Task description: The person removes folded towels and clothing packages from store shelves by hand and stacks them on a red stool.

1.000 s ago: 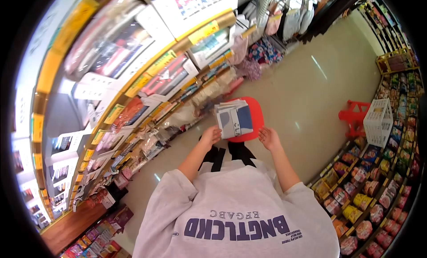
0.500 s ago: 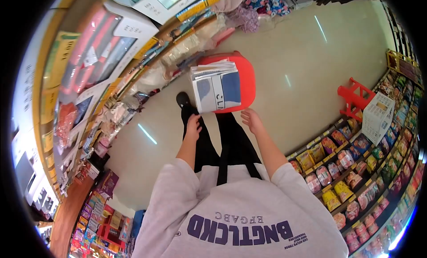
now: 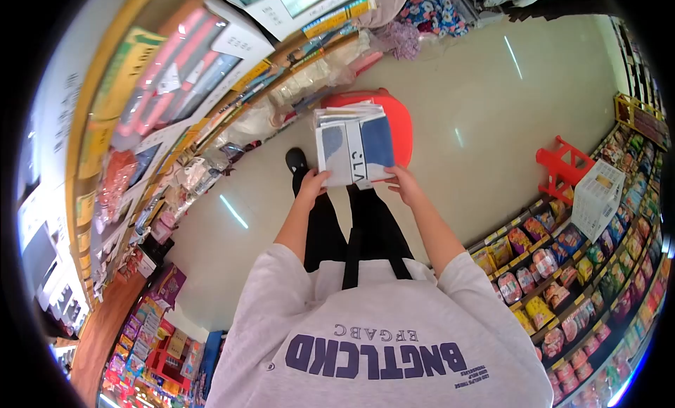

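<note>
Left hand (image 3: 311, 185) and right hand (image 3: 405, 185) are grasping the near corners of a blue-and-white stack of flat rectangular packages (image 3: 355, 149), held but not visibly clear of a rounded red plastic stool (image 3: 401, 128).

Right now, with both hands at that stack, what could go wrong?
1. The left hand and right hand are only at the near corners of the stack of flat packs, so its far end might dip.
2. The layers look uneven at the far edge; some could slide out.
3. The red stool is close to the bagged goods on the left; a sideways swing may snag them.
</note>
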`<action>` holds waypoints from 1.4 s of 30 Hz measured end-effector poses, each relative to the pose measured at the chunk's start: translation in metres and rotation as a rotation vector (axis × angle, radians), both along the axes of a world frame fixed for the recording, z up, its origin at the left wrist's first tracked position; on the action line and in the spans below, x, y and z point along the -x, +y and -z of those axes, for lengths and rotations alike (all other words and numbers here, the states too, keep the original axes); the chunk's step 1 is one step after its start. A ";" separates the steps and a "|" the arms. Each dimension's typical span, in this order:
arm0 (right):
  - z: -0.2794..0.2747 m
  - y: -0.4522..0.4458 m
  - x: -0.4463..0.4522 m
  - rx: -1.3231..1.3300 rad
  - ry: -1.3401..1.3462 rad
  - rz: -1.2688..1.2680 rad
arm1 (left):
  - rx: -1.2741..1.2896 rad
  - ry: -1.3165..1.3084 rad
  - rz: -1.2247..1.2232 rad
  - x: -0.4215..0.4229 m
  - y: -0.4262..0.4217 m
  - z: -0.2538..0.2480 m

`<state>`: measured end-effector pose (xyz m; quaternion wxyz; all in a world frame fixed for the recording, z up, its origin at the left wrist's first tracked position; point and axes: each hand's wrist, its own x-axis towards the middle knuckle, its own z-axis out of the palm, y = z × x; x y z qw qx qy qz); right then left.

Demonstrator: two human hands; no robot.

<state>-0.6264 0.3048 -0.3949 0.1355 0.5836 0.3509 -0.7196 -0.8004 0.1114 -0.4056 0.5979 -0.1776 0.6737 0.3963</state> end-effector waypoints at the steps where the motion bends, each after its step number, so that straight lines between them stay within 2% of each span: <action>1: -0.013 0.003 0.005 0.044 0.041 0.021 | -0.016 0.019 -0.004 0.005 0.000 -0.011; 6: -0.082 0.006 0.044 0.152 0.194 0.129 | -0.175 -0.026 -0.186 0.033 0.000 -0.061; 9: -0.112 0.002 0.065 0.137 0.228 0.159 | -0.217 -0.044 -0.300 0.052 0.001 -0.113; 13: -0.188 -0.008 0.098 0.207 0.511 0.177 | -0.394 0.075 -0.339 0.078 -0.020 -0.186; 17: -0.243 -0.021 0.126 0.192 0.739 0.044 | -0.635 0.330 -0.322 0.098 -0.050 -0.257; 24: -0.331 -0.062 0.178 0.297 0.998 -0.270 | -0.824 0.614 -0.476 0.105 -0.122 -0.357; 28: -0.374 -0.092 0.202 0.139 1.083 -0.416 | -0.880 0.790 -0.543 0.108 -0.161 -0.399; 30: -0.394 -0.107 0.219 0.146 1.130 -0.438 | -0.908 0.893 -0.572 0.115 -0.177 -0.415; 33: -0.424 -0.127 0.247 0.059 1.273 -0.507 | -0.980 0.909 -0.668 0.135 -0.196 -0.429; 35: -0.436 -0.139 0.267 -0.003 1.346 -0.516 | -0.963 0.977 -0.643 0.151 -0.207 -0.439; 37: -0.449 -0.149 0.286 0.000 1.387 -0.535 | -1.059 0.938 -0.666 0.164 -0.210 -0.462; 39: -0.462 -0.155 0.301 -0.001 1.424 -0.552 | -1.057 0.954 -0.657 0.179 -0.214 -0.474; 41: -0.475 -0.161 0.312 0.157 1.382 -0.512 | -1.043 0.951 -0.689 0.194 -0.215 -0.483; 42: -0.476 -0.162 0.318 0.116 1.400 -0.481 | -1.036 0.945 -0.709 0.198 -0.215 -0.488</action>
